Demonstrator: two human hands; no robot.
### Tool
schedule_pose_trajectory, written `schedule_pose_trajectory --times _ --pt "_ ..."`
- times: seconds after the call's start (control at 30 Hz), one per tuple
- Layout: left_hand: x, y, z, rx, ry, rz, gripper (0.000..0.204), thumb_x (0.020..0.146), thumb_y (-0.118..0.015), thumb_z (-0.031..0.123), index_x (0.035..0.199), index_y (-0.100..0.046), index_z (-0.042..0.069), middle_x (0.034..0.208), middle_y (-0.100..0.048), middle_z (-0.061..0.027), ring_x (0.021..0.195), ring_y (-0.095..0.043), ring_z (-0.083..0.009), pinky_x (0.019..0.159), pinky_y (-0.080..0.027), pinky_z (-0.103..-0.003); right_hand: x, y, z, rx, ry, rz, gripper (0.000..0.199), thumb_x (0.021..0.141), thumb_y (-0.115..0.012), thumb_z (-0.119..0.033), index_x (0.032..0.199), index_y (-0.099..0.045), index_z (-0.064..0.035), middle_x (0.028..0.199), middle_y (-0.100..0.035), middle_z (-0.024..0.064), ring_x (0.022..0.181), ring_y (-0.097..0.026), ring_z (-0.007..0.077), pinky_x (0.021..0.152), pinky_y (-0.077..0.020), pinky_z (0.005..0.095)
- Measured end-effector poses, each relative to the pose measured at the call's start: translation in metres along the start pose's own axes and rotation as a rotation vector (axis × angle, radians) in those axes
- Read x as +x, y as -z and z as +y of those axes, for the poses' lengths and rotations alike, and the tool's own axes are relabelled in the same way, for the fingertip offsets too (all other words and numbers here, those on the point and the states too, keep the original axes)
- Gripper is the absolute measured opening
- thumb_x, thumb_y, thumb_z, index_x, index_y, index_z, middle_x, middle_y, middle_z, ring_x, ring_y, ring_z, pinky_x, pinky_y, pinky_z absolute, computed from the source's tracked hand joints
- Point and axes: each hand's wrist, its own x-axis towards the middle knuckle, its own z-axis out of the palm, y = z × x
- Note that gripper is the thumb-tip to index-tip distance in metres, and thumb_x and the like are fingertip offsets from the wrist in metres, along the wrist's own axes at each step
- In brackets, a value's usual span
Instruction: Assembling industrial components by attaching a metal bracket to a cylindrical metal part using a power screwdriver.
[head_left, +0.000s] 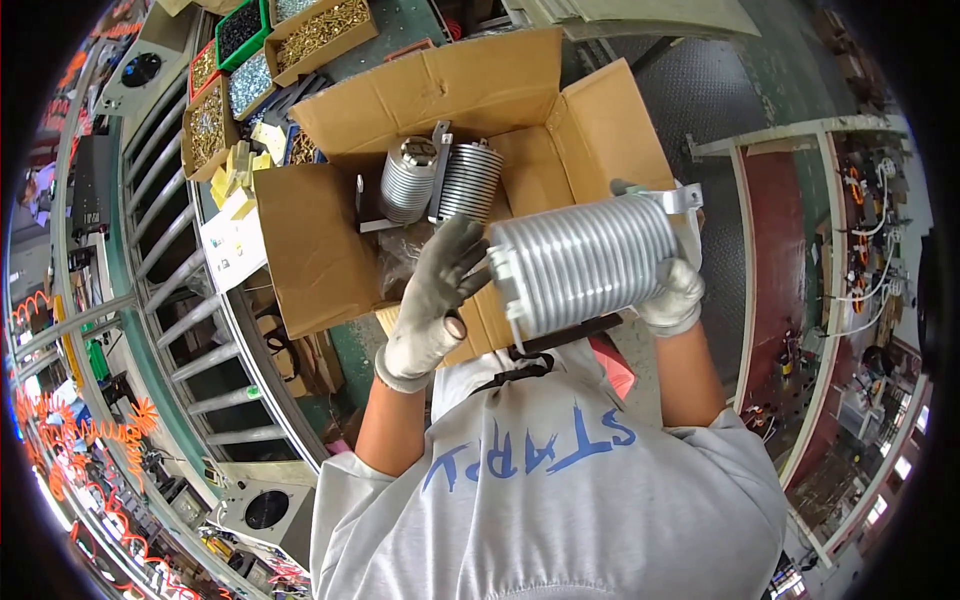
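Observation:
A silver coil of metal tubing (585,262), cylinder-shaped with a bracket at its right end, is held up in front of my chest. My gloved right hand (672,297) grips it at the right end; part of the fingers is hidden behind the coil. Close to the coil's left end, my gloved left hand (437,290) is raised with its fingers stretched out and nothing in it. Beyond both hands stands an open cardboard box (315,235). Inside it are two more coils, one (408,182) on the left and one (468,183) beside it.
Bins of screws and small fasteners (318,38) sit at the back left, near yellow blocks (238,175). A metal roller conveyor (200,322) runs along the left. To the right stands a rack frame (742,260) with dark red panels.

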Motion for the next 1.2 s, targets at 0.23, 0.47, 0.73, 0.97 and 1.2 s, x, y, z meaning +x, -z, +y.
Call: schedule_pose_trajectory --times 0.23,0.47,0.73,0.97,1.2 --pt "-0.003 -0.026 0.006 0.470 -0.103 -0.024 0.136 0.048 -0.091 0.054 0.146 -0.019 -0.007 0.143 -0.035 -0.0215 0.134 -0.034 -0.0302 0.112 -0.027 -0.041 -0.016 -0.015 0.024 0.053 0.010 0.043 0.094 0.062 -0.080 -0.028 0.141 -0.038 0.0014 0.140 -0.047 0.0137 0.126 -0.049 0.0214 0.110 -0.0338 0.0343" --pt "-0.025 -0.030 0.006 0.417 -0.167 -0.066 0.124 0.049 -0.096 0.033 0.144 -0.027 -0.006 0.138 -0.044 -0.0173 0.130 -0.042 -0.0278 0.109 -0.032 -0.039 -0.028 -0.020 0.053 0.468 -0.112 0.134 0.095 0.065 -0.074 -0.049 0.138 -0.039 0.0004 0.133 -0.050 0.0212 0.121 -0.053 0.0324 0.103 -0.0463 0.0427" --pt "-0.033 -0.062 0.019 0.582 -0.271 -0.163 0.122 0.052 -0.092 0.036 0.145 -0.025 -0.006 0.140 -0.041 -0.0221 0.132 -0.039 -0.0340 0.111 -0.028 -0.043 -0.041 -0.006 0.072 0.668 -0.292 0.030 0.104 0.067 -0.053 -0.082 0.140 -0.042 -0.0095 0.136 -0.051 0.0145 0.123 -0.051 0.0325 0.105 -0.0426 0.0475" --pt "-0.031 -0.072 0.011 0.479 -0.164 -0.171 0.126 0.055 -0.091 0.028 0.150 -0.013 -0.003 0.151 -0.025 -0.0200 0.140 -0.028 -0.0330 0.114 -0.020 -0.043 -0.046 -0.013 0.062 0.596 -0.249 0.185 0.095 0.068 -0.062 -0.070 0.139 -0.045 -0.0082 0.135 -0.053 0.0134 0.123 -0.051 0.0316 0.107 -0.0402 0.0473" --pt "-0.035 -0.074 0.022 -0.057 0.197 -0.076 0.098 0.065 -0.062 -0.016 0.149 -0.013 0.000 0.136 -0.044 -0.0135 0.121 -0.050 -0.0237 0.098 -0.045 -0.034 -0.047 -0.018 0.044 0.461 -0.095 0.214 0.086 0.071 -0.064 -0.057 0.136 -0.045 -0.0033 0.129 -0.055 0.0164 0.118 -0.056 0.0302 0.103 -0.0442 0.0449"
